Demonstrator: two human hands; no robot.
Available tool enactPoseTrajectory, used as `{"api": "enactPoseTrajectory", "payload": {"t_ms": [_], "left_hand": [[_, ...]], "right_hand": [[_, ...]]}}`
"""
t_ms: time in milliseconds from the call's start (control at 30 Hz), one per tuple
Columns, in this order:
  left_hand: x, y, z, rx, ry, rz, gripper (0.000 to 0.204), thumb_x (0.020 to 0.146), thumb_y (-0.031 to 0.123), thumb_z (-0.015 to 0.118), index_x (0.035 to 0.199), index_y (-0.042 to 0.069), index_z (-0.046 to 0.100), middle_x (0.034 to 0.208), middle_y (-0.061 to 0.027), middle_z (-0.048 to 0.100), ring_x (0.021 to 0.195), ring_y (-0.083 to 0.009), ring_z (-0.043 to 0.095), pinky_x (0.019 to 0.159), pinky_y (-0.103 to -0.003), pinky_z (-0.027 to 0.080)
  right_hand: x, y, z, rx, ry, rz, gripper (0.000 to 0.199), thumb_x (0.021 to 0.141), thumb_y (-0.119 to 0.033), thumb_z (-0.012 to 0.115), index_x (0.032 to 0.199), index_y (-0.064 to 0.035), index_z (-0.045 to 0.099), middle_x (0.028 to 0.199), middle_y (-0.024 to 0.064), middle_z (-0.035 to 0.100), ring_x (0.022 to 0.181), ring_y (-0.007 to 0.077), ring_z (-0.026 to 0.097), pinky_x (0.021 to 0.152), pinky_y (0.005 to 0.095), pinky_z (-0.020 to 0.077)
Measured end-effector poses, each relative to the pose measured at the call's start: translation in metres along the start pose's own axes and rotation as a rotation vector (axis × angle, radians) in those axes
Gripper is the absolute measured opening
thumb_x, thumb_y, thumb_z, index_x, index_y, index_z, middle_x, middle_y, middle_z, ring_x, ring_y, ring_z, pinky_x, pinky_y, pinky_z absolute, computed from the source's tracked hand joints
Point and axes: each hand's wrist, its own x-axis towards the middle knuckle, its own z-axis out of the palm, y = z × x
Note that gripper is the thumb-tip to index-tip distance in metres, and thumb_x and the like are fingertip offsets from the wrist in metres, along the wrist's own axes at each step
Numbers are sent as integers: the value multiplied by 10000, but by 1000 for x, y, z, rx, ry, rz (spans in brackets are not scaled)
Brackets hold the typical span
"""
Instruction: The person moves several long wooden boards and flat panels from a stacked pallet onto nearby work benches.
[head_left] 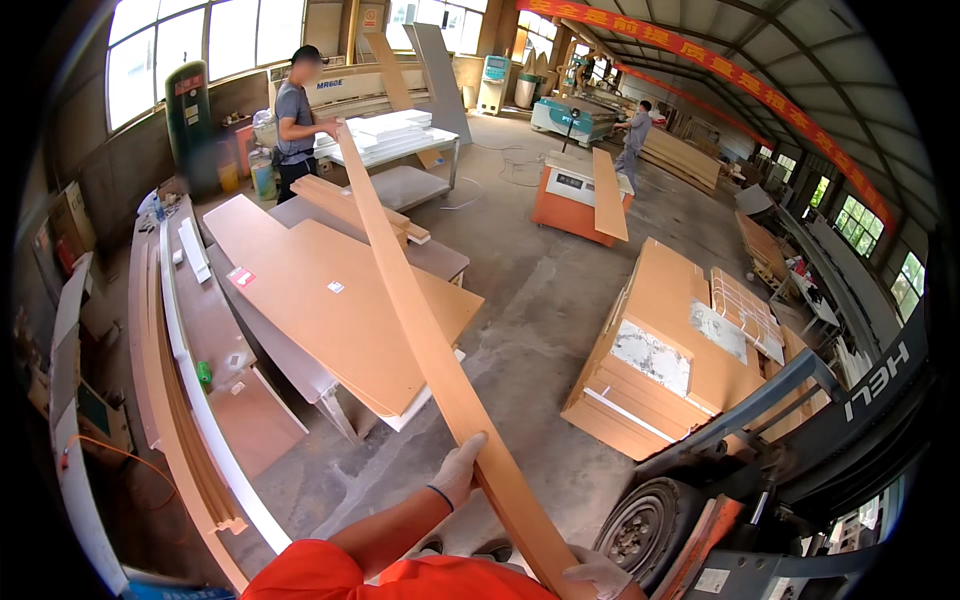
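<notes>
A long, narrow brown board [420,335] runs from the bottom of the picture up to the far left. My left hand [459,473], in a pale glove, is closed on its left edge. Lower down, near the board's close end, my right hand [598,574] grips it from the other side; the lower edge of the picture cuts it off. At the far end, a co-worker's hand [330,128] touches the same board. Beneath the board, a wide brown panel [320,290] with small labels lies on a table, partly hidden.
Close on my right stands a forklift [760,450] with a black wheel. Packaged brown panels [640,345] are stacked beyond it. Long mouldings [180,390] lie along the left bench. Farther off are an orange machine [570,205] and another person [636,138].
</notes>
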Motion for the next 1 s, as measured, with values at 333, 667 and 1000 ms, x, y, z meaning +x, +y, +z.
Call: {"api": "enactPoseTrajectory", "payload": {"t_ms": [333,667,1000], "left_hand": [[48,-75,96,127,-10,-133,596,971,483,631,1302,-12,608,1205,-145,712,1061,-294,716,891,-449,588],[100,-122,140,180,-160,-380,519,1023,384,553,1367,-4,555,1348,-159,648,1264,-335,624,1101,-509,473],[183,-93,177,238,-233,-443,574,976,402,650,1383,12,548,1310,-150,667,1188,-317,668,1044,-472,525]], "right_hand": [[-64,-24,-91,261,99,16,642,888,-64,710,1474,48,472,1131,112,695,951,206,713,791,348,599],[-69,-28,-126,386,256,-38,642,888,-94,715,1469,47,482,1156,116,695,984,212,708,820,355,591],[3,-76,-136,461,372,-36,643,888,-124,720,1464,46,492,1181,121,695,1017,218,702,850,362,583]]}}
